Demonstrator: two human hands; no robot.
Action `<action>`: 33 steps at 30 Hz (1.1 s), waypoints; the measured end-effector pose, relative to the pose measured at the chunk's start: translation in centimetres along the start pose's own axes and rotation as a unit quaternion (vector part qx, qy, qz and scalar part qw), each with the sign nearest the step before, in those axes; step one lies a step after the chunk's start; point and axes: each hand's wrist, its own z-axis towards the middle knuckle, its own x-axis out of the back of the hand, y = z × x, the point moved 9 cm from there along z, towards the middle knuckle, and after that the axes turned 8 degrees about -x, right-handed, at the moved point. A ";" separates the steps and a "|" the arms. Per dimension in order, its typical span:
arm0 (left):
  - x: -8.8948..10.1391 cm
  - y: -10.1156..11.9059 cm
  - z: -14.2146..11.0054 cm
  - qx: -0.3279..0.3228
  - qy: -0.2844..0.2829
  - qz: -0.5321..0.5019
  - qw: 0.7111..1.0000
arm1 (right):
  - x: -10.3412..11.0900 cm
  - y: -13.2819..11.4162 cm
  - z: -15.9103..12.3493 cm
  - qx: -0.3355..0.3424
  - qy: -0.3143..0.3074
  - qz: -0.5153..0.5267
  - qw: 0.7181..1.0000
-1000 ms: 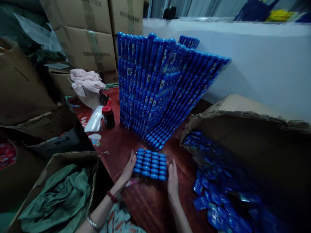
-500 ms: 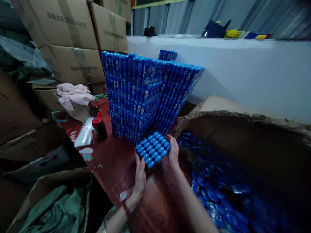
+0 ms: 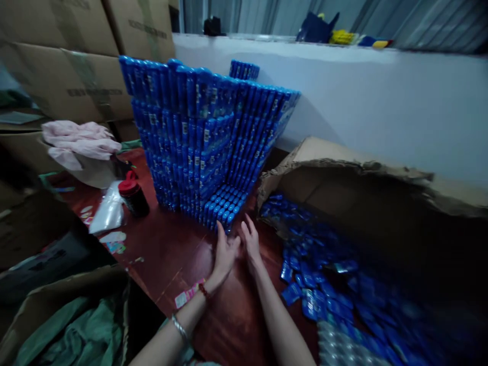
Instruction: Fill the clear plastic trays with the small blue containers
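Note:
Blue plastic-wrapped packs stand in a tall stepped stack point(image 3: 175, 132) on the dark red table. At the foot of its near side sits a low block of blue packs point(image 3: 224, 203), their rounded ends facing up. My left hand point(image 3: 224, 251) is just in front of this block, fingers apart and holding nothing; whether its fingertips touch the block I cannot tell. My right hand point(image 3: 250, 239) is beside it on the right, fingers stretched out, also with nothing in it.
A torn cardboard box point(image 3: 343, 173) at right has loose blue packs point(image 3: 324, 274) spilling from it. A clear bubbled plastic tray point(image 3: 339, 343) lies at the bottom right. At left are a red-lidded jar point(image 3: 133, 198), clear plastic bags point(image 3: 109, 208) and a box of green cloth point(image 3: 72, 330).
The block of blue packs that both hands held now rests against the foot of the stack. Both hands have let go and drawn back. The view has shifted right, showing the clear tray.

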 end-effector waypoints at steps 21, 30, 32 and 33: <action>0.2 -4.2 -11.3 -0.052 -0.107 0.222 0.968 | 12.2 20.2 1.4 -0.239 -0.143 -0.317 0.907; -2.1 -2.9 -11.8 -0.140 -0.209 0.316 0.915 | 10.8 12.6 -4.9 -0.100 -0.247 -0.258 0.929; -1.9 -2.8 -12.0 -0.145 -0.214 0.327 0.909 | 14.0 11.0 -7.0 -0.078 -0.211 -0.282 0.933; -1.8 -2.7 -12.1 -0.146 -0.214 0.331 0.907 | 15.7 10.6 -8.5 -0.091 -0.197 -0.314 0.924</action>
